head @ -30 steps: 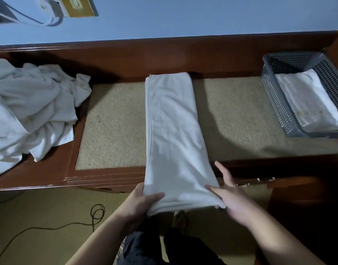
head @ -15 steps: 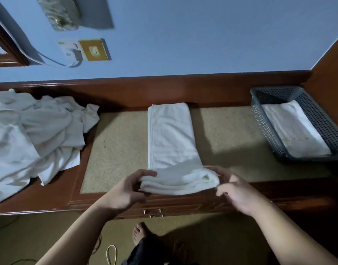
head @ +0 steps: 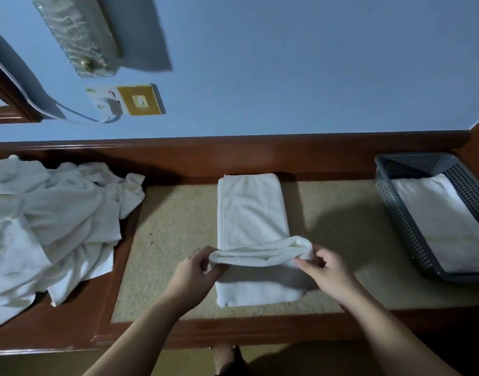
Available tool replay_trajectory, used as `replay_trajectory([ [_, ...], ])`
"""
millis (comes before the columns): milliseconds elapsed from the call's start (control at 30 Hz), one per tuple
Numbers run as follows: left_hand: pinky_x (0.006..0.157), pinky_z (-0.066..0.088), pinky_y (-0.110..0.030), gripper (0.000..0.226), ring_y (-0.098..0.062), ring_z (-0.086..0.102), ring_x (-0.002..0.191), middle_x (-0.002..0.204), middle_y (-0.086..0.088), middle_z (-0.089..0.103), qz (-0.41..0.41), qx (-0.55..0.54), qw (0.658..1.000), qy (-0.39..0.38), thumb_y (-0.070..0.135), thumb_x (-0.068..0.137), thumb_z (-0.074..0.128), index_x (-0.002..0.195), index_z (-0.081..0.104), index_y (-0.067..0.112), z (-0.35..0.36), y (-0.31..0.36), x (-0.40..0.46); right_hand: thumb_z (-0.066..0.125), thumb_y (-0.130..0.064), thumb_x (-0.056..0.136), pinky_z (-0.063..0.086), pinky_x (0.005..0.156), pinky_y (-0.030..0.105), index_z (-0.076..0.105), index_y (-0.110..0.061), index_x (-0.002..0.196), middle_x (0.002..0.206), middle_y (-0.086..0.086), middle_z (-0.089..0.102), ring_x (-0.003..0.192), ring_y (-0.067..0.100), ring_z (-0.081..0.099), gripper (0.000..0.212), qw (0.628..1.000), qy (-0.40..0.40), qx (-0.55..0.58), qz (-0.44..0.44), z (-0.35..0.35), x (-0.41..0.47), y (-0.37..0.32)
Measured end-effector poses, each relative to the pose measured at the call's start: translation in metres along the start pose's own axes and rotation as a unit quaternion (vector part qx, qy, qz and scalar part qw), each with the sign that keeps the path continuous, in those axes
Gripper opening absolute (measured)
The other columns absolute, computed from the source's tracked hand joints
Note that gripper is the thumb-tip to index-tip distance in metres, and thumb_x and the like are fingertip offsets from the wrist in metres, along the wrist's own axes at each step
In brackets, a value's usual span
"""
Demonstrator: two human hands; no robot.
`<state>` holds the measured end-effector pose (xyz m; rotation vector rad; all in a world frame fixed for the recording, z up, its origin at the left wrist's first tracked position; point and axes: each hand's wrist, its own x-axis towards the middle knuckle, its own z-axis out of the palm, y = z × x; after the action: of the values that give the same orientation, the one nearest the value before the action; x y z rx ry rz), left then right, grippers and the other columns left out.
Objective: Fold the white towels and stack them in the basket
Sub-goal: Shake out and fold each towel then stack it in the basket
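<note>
Your left hand point(head: 197, 270) and right hand point(head: 325, 267) pinched near end of towel point(head: 250, 210), raised above bench point(head: 173, 240) mid-fold. Soft, light, floppy, likely sags between grips: hold both corners. Basket point(head: 395, 213) sat far right, folded towel point(head: 444, 226) inside; unfolded pile point(head: 48, 221) far left.

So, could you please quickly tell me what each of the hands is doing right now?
Left hand: closed, pinching the left end of the folded white towel.
Right hand: closed, pinching the right end of the same towel.
</note>
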<state>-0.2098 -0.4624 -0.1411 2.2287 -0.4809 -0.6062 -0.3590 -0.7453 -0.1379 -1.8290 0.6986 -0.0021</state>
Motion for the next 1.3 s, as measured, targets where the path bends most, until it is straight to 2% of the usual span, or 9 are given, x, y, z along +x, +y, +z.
replay_trajectory([
  [167,0.082,0.054,-0.029,0.028,-0.007,0.064,0.099,0.106,0.008,0.067,-0.052,-0.078,0.995,-0.017,0.061,0.091,0.068,0.099,0.072,0.035,-0.007,0.002,0.073,0.076,-0.029,0.095,0.054,0.072,0.013,0.077,-0.027,0.104,0.095,-0.014,0.076,0.087,-0.003,0.071,0.009,0.999,-0.018,0.033,0.031,0.002,0.068,-0.019],
  [233,0.076,0.059,-0.028,0.023,-0.006,0.072,0.091,0.1,0.009,0.075,-0.073,-0.12,0.99,-0.033,0.052,0.093,0.071,0.103,0.071,0.031,-0.013,0.008,0.106,0.076,-0.032,0.095,0.061,0.088,0.032,0.076,-0.024,0.111,0.104,-0.008,0.079,0.096,0.008,0.076,0.019,0.996,-0.033,0.054,0.059,0.001,0.103,-0.02],
  [300,0.073,0.062,-0.03,0.02,-0.008,0.074,0.087,0.096,0.007,0.077,-0.082,-0.144,0.986,-0.017,0.043,0.093,0.075,0.104,0.072,0.026,-0.016,0.01,0.142,0.076,-0.032,0.095,0.061,0.092,0.043,0.076,-0.02,0.111,0.103,-0.005,0.08,0.096,0.014,0.077,0.02,0.996,-0.026,0.049,0.071,0.0,0.14,-0.022],
  [500,0.057,0.052,-0.018,0.033,-0.006,0.072,0.078,0.096,0.005,0.074,-0.112,-0.211,0.965,0.107,0.037,0.086,0.084,0.111,0.067,0.023,-0.012,0.016,0.245,0.075,-0.03,0.095,0.057,0.069,0.029,0.077,-0.019,0.096,0.09,-0.007,0.08,0.086,0.013,0.077,0.011,0.997,0.05,0.019,0.055,0.005,0.25,-0.034],
  [700,0.071,0.056,-0.031,0.044,-0.013,0.068,0.088,0.099,0.007,0.067,-0.184,-0.216,0.937,0.204,0.041,0.079,0.088,0.109,0.062,0.025,0.016,-0.003,0.319,0.07,-0.03,0.099,0.059,0.084,0.042,0.075,-0.009,0.1,0.1,0.007,0.076,0.092,0.025,0.073,0.021,0.993,0.068,0.01,0.096,0.023,0.337,-0.02],
  [867,0.076,0.047,-0.03,0.049,-0.015,0.062,0.086,0.091,0.014,0.06,-0.221,-0.192,0.931,0.22,0.041,0.079,0.089,0.111,0.059,0.021,0.038,-0.029,0.355,0.072,-0.026,0.096,0.045,0.063,0.03,0.068,-0.004,0.092,0.088,0.012,0.07,0.078,0.024,0.065,0.023,0.986,0.12,0.012,0.111,0.045,0.373,0.012],
  [1100,0.077,0.04,-0.029,0.05,-0.007,0.058,0.079,0.09,0.014,0.059,-0.206,-0.182,0.926,0.258,0.042,0.079,0.088,0.11,0.057,0.018,0.057,-0.047,0.376,0.074,-0.03,0.091,0.049,0.069,0.031,0.067,-0.01,0.094,0.087,0.008,0.068,0.079,0.025,0.065,0.021,0.979,0.166,0.007,0.121,0.058,0.405,0.043],
  [1233,0.086,0.046,-0.039,0.052,-0.029,0.061,0.112,0.113,-0.001,0.061,-0.218,-0.143,0.938,0.229,0.045,0.088,0.079,0.12,0.05,0.015,0.056,-0.03,0.367,0.069,-0.031,0.094,0.049,0.084,0.036,0.064,-0.014,0.106,0.107,0.011,0.068,0.104,0.033,0.066,0.021,0.965,0.197,-0.117,0.124,0.062,0.389,0.023],
  [1300,0.106,0.04,-0.049,0.057,-0.039,0.043,0.132,0.139,-0.016,0.046,-0.204,0.017,0.959,0.199,0.052,0.095,0.066,0.132,0.043,0.016,0.064,-0.019,0.349,0.065,-0.026,0.094,0.048,0.094,0.043,0.061,-0.017,0.118,0.123,0.012,0.061,0.118,0.036,0.057,0.026,0.933,0.259,-0.244,0.048,0.073,0.361,0.009],
])
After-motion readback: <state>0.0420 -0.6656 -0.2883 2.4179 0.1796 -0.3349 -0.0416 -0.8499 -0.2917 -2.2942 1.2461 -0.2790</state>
